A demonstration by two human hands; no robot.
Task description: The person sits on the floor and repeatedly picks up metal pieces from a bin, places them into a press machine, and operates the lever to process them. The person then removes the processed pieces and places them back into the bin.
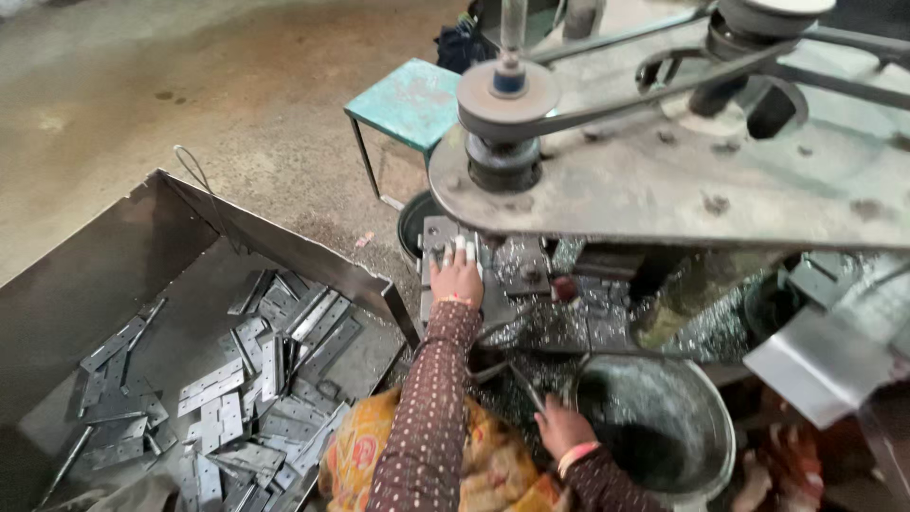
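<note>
The left hand (457, 275) lies flat, fingers spread, on a metal plate (445, 248) on the machine bench (569, 318), close under the belt pulley (505, 104); a slip could catch fingers. The right hand (561, 427) grips the pan (654, 417) rim, fingers curled.

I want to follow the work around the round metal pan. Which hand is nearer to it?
Right. The right hand rests by the rim of the metal pan; the left hand is farther up, on the machine bed.

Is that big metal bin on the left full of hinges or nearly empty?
Partly filled. Flat metal hinges lie in a loose heap across the bin's floor, with bare floor showing at the far end and the walls rising well above them.
</note>
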